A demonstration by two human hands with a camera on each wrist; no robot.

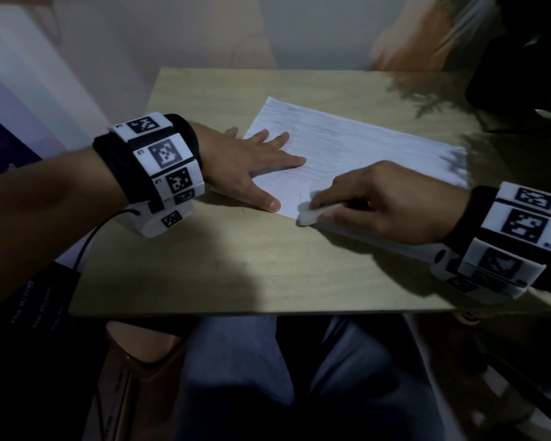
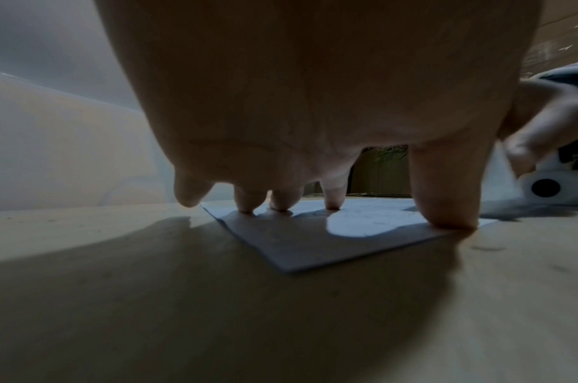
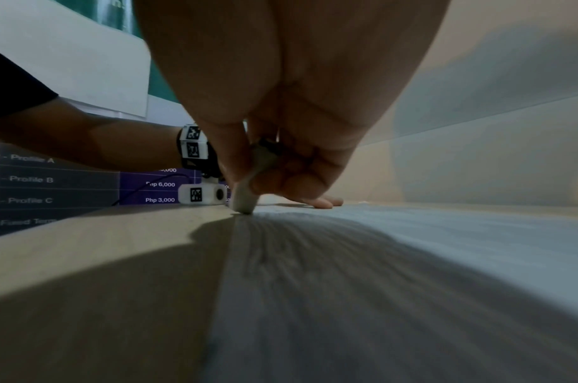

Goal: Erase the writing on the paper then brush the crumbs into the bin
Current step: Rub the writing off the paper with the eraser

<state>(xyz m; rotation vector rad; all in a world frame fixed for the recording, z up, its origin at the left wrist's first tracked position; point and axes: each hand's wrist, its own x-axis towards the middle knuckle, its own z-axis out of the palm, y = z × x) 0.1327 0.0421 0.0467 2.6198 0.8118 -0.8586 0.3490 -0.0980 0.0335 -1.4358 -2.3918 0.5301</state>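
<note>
A white sheet of paper [image 1: 357, 148] lies slanted on the wooden table [image 1: 236, 268]. Faint pencil marks [image 1: 298, 195] show near its front corner. My left hand [image 1: 255, 163] lies flat with spread fingers and presses the paper's left corner down; its fingertips [image 2: 333, 204] touch the paper [image 2: 314, 246]. My right hand [image 1: 372, 205] pinches a white eraser [image 1: 309, 214] whose tip sits on the paper's front edge. In the right wrist view the eraser [image 3: 245, 199] stands on end at the edge of the paper [image 3: 412, 259], held between thumb and fingers. No bin is in view.
A dark object and a plant's shadow [image 1: 506, 100] occupy the table's far right. A printed board with a purple price table [image 3: 160, 185] stands left of the table. My legs in jeans [image 1: 268, 377] are under the front edge.
</note>
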